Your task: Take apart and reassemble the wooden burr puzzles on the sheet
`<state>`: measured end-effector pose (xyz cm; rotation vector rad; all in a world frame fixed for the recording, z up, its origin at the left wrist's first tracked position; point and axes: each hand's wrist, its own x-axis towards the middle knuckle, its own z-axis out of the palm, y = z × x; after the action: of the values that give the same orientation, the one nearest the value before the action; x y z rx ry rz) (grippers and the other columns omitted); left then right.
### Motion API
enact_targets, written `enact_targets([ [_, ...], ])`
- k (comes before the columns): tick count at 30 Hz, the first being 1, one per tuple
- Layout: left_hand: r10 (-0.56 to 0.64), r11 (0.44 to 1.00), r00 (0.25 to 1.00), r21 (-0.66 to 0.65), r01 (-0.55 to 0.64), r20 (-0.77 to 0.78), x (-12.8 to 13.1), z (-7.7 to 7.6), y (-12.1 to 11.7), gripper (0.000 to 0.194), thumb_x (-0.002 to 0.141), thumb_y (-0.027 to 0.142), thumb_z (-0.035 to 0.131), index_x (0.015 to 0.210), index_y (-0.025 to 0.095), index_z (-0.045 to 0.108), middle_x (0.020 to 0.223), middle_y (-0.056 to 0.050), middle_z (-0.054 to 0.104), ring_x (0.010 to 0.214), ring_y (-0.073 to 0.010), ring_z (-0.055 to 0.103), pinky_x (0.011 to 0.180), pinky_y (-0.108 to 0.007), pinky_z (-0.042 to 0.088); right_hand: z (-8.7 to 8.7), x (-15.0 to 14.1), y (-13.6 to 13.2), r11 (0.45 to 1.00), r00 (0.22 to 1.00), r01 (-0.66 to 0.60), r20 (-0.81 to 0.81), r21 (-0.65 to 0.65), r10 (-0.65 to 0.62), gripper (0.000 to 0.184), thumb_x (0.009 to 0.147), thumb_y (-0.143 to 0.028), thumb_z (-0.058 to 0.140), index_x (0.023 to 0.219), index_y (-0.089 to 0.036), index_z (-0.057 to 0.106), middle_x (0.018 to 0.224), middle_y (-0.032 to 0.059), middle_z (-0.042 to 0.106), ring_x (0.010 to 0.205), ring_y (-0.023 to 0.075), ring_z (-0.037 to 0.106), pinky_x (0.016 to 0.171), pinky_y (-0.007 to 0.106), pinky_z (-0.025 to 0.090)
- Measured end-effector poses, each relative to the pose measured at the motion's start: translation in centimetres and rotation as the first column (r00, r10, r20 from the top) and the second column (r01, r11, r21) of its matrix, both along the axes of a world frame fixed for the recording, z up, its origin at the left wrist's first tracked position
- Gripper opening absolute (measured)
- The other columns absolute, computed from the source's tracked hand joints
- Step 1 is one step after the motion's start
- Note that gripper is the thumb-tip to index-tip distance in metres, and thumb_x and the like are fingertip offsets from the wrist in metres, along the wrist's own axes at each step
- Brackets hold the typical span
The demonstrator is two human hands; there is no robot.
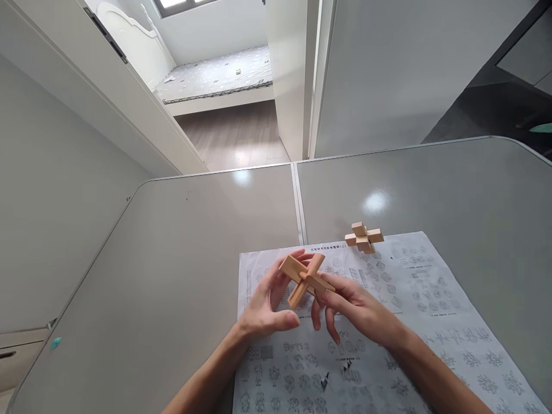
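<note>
Wooden cross puzzle (pixel 307 280) is up in the air over the printed sheet, between the 2 hands, and the right hand has it.

Biggest is the gray table (pixel 172 259). On it lies the large white sheet (pixel 371 368), full of little drawings of shapes made from blocks.

Next come the 2 hands. The right hand (pixel 356 305) pinches the lower right end of the puzzle with its thumb and fingers, and its other fingers curl down below. The left hand (pixel 269 302) is curved wide around the other side. Its thumb is off the wood and its fingers go behind the puzzle, so I cannot tell if they touch it.

The held puzzle has a wide flat board (pixel 292 267) with a bar (pixel 297 294) across it, and the 2 make a tilted cross. It looks to me like the step now is working on how these pieces fit. I think the next move needs the left fingers to hold the board still, so the right hand can turn or slide a piece gently. A hard push could make the pieces slip apart.

Smaller is a second block puzzle (pixel 364 238), by itself at the sheet's far edge, touched by no hand.
</note>
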<state>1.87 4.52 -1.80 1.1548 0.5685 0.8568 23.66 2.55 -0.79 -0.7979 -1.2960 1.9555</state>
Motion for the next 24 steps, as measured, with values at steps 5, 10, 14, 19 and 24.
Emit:
enact_targets([
  [5,0.025,1.000,0.999,-0.015,-0.025,-0.023,0.3,0.6,-0.1,0.098,0.071,0.067,0.089,0.154,0.029,0.052,0.157,-0.015,0.055,0.145,-0.0436,0.050,0.119,-0.055,0.043,0.0,-0.7,-0.2,0.975,0.979,0.141,0.123,0.169,-0.163,0.038,0.108,-0.050,0.055,0.098,-0.017,0.069,0.086,0.0028,0.066,0.049,0.0086,0.059,0.044,0.022,0.049],
  [10,0.050,0.999,0.994,-0.004,-0.051,-0.096,0.6,1.8,-0.3,0.071,0.083,0.062,0.082,0.142,0.026,0.063,0.157,-0.017,0.053,0.142,-0.0444,0.054,0.105,-0.051,0.056,-0.2,-1.1,-0.7,0.902,0.933,0.152,0.244,0.404,-0.266,0.037,0.110,-0.038,0.053,0.081,-0.019,0.066,0.074,0.0010,0.067,0.055,0.0110,0.055,0.055,0.025,0.044],
  [14,0.067,0.998,0.991,0.021,-0.065,-0.113,0.7,2.3,-0.2,0.062,0.084,0.057,0.083,0.135,0.025,0.067,0.157,-0.017,0.051,0.136,-0.0431,0.059,0.100,-0.050,0.059,-0.5,-1.1,-0.9,0.896,0.926,0.143,0.262,0.422,-0.271,0.034,0.110,-0.034,0.053,0.080,-0.021,0.061,0.069,-0.0005,0.065,0.060,0.0139,0.056,0.059,0.028,0.042],
  [19,0.066,0.998,0.995,0.006,-0.066,-0.074,0.6,1.9,-0.1,0.062,0.085,0.055,0.083,0.137,0.026,0.066,0.147,-0.016,0.058,0.131,-0.0409,0.062,0.099,-0.048,0.060,-0.7,-1.0,-1.1,0.893,0.927,0.135,0.262,0.430,-0.267,0.031,0.110,-0.034,0.052,0.083,-0.022,0.061,0.070,-0.0007,0.064,0.061,0.0148,0.058,0.059,0.028,0.042],
  [24,0.070,0.998,0.995,0.012,-0.069,-0.065,0.4,1.8,-0.1,0.061,0.084,0.050,0.085,0.137,0.026,0.067,0.149,-0.015,0.056,0.131,-0.0400,0.062,0.100,-0.046,0.058,-0.7,-0.9,-1.3,0.887,0.923,0.131,0.272,0.442,-0.272,0.029,0.110,-0.033,0.051,0.085,-0.022,0.061,0.068,-0.0015,0.063,0.060,0.0141,0.055,0.059,0.028,0.041],
])
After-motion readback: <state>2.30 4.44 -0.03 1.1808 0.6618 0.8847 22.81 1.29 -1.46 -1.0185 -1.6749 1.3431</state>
